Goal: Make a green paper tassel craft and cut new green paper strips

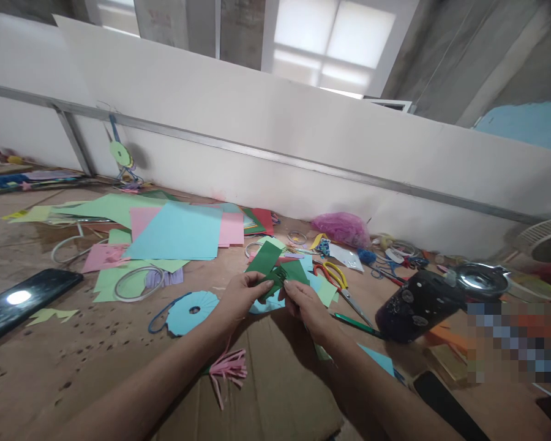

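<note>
Between both hands is dark green paper [264, 257], with narrow slits or strips showing near the fingertips. My left hand [244, 295] is closed, pinching its left part between thumb and fingers. The fingers of my right hand [304, 300] pinch the paper's lower right side. Part of a light blue paper piece [267, 304] shows just beneath the hands. Below them lies a sheet of brown cardboard [280, 386], with a pink paper tassel [229, 366] at its left. A pleated light blue paper disc [191, 311] with a blue cord rests left of my left forearm.
Scissors with red and yellow handles [336, 277] and a green pen-like tool [358, 324] lie right of the hands. Farther right stands a black container [411, 306]. Coloured paper sheets [177, 229] are stacked behind, and a phone [25, 303] lies far left.
</note>
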The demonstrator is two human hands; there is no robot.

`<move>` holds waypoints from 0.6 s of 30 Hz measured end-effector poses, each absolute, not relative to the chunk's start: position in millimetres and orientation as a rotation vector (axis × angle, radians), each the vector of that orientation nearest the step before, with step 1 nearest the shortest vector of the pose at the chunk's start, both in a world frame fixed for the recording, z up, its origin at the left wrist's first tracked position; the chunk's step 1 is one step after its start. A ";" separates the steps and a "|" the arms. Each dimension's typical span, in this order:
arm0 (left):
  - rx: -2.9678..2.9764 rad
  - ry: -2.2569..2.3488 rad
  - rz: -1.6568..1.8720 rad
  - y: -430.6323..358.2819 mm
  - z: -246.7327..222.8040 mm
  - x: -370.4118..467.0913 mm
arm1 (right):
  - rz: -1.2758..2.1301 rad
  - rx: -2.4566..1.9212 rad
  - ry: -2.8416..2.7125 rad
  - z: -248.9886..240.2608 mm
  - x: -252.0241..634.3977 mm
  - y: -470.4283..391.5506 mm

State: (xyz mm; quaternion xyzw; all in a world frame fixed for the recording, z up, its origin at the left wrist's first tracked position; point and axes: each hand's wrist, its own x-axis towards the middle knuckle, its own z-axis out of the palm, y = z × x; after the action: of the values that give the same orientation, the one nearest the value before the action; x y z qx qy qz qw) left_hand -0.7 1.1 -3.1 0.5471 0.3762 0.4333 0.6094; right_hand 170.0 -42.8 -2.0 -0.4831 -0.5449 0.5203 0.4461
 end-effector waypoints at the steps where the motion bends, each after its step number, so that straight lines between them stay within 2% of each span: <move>1: 1.259 0.867 1.003 0.7 -2.5 -0.7 | 1.286 -1.193 -1.354 -2.2 169.9 -42.8; 18: 1.251 0.911 0.974 -4.5 6.4 -1.0 | 1.248 -1.179 -1.377 -3.2 168.7 -41.8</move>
State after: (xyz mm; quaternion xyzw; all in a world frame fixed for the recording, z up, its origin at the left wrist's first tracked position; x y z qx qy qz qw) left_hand -1.0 -4.5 6.4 0.5421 0.3948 0.4220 0.6101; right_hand 168.7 -41.8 -3.2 -0.4773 -0.5578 0.5056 0.4532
